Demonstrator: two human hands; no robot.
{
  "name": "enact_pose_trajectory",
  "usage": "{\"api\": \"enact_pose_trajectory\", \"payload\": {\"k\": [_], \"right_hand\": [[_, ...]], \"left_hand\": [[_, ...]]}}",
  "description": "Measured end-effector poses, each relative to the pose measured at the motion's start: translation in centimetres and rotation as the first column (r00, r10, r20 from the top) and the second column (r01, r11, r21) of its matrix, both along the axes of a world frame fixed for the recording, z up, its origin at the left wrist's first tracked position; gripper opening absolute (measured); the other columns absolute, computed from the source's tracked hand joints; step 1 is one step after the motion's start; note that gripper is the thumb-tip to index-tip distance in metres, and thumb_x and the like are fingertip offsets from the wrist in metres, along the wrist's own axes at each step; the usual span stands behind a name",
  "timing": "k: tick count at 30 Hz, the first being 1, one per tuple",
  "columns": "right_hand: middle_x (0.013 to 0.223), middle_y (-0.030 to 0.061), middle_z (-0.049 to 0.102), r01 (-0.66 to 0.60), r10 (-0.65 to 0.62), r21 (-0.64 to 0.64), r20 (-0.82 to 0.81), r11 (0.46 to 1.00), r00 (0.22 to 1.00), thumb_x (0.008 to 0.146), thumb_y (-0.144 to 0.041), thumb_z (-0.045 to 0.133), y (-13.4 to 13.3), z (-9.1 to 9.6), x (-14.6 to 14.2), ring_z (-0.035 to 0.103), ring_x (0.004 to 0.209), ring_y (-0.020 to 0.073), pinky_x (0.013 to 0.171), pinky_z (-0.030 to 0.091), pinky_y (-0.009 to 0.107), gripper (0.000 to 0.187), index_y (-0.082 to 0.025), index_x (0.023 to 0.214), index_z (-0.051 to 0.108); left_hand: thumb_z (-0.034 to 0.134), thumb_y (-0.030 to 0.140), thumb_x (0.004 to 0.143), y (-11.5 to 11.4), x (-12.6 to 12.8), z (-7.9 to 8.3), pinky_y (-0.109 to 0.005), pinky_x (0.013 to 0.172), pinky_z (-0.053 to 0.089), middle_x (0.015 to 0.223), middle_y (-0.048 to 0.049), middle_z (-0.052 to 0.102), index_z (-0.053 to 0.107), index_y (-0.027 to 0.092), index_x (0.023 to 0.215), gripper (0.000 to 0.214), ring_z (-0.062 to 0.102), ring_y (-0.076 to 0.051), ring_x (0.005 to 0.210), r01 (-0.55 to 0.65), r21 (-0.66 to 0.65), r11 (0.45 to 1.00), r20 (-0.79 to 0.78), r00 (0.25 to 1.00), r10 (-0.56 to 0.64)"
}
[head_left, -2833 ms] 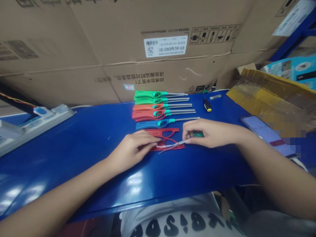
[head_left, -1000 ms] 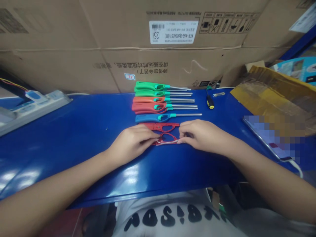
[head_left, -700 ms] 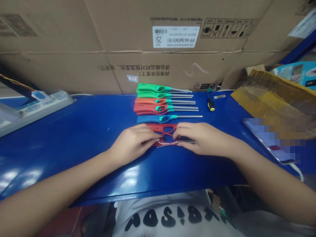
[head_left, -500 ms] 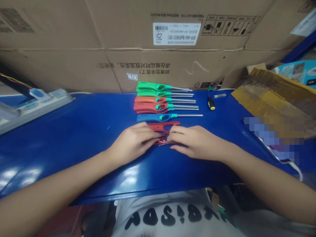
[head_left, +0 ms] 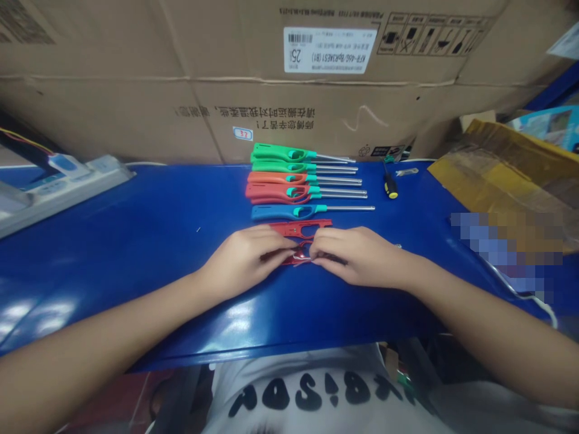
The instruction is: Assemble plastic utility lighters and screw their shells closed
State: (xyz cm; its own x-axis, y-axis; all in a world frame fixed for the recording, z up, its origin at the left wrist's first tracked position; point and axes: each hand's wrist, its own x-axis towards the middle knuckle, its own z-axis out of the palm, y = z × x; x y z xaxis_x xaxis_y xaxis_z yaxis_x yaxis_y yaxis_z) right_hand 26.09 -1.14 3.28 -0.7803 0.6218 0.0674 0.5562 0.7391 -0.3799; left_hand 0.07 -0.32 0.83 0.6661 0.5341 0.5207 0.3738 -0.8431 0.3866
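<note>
My left hand (head_left: pixel 251 256) is closed, thumb and fingers pinching the left part of a red lighter handle half (head_left: pixel 300 257) low over the blue table. On its right side my right hand (head_left: pixel 350 254) is closed too, fingertips at the same piece, which they partly cover. A thin pale strip or wire shows along its near edge by the right fingertips. Just beyond lies a second red handle half (head_left: pixel 296 229), flat, with a trigger opening. Behind it is a blue gas lighter (head_left: pixel 284 211) with a long metal tube.
Farther back lie red lighters (head_left: pixel 271 193) and green lighters (head_left: pixel 275 154) in a row. A screwdriver (head_left: pixel 389 185) and a small cutter blade (head_left: pixel 407 172) are at right. A power strip (head_left: pixel 67 187) stands left, a torn yellow-taped carton (head_left: pixel 506 175) right, a big cardboard box (head_left: pixel 136 120) behind.
My right fingertips have shifted slightly down and closed nearer together at the red handle half. My left hand stays nearly in place. The camera view has tilted slightly.
</note>
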Motion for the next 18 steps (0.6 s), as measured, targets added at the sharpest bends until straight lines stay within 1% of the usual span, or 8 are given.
{"api": "enact_pose_trajectory", "payload": {"k": [3,8,14,18], "right_hand": [[0.1,0.0029,0.067,0.028,-0.032,-0.056,-0.083,0.998,0.996,0.1,-0.022,0.051,0.07,0.21,0.05,0.059,0.082,0.0135,0.071,0.04,0.025,0.01,-0.02,0.098,0.061],[0.081,-0.0007,0.063,0.1,-0.113,-0.101,-0.13,0.99,0.985,0.094,-0.019,0.055,0.13,0.33,0.05,0.052,0.067,0.0104,0.065,0.038,0.024,0.006,-0.019,0.096,0.061],[0.092,0.0021,0.066,0.046,-0.053,-0.077,-0.09,0.996,0.995,0.091,-0.014,0.054,0.13,0.14,-0.05,0.051,0.069,0.01,0.066,0.038,0.024,0.012,-0.018,0.094,0.065],[0.089,0.0017,0.065,0.051,-0.06,-0.09,-0.097,0.995,0.994,0.089,-0.013,0.055,0.16,0.14,-0.06,0.05,0.068,0.0099,0.064,0.037,0.024,0.012,-0.017,0.092,0.065]], "left_hand": [[0.065,0.018,0.095,0.0,0.02,0.09,-0.029,0.08,0.059,0.094,-0.0057,0.079,0.075,0.017,0.104,0.013,0.074,-0.018,0.085,-0.003,-0.006,1.0,-0.008,1.0,0.003],[0.066,0.019,0.095,0.0,0.0,0.23,-0.029,0.081,0.059,0.092,-0.0051,0.079,0.076,0.018,0.104,0.014,0.074,-0.017,0.083,0.005,0.0,1.0,-0.02,1.0,-0.005],[0.065,0.018,0.095,-0.03,0.02,0.18,-0.028,0.082,0.059,0.093,-0.0046,0.079,0.076,0.019,0.102,0.013,0.075,-0.017,0.084,0.015,0.009,1.0,-0.027,1.0,-0.015],[0.066,0.018,0.095,-0.05,0.01,0.07,-0.027,0.081,0.058,0.094,-0.0053,0.077,0.076,0.017,0.1,0.011,0.074,-0.017,0.086,-0.007,0.009,1.0,-0.023,1.0,0.008]]}}
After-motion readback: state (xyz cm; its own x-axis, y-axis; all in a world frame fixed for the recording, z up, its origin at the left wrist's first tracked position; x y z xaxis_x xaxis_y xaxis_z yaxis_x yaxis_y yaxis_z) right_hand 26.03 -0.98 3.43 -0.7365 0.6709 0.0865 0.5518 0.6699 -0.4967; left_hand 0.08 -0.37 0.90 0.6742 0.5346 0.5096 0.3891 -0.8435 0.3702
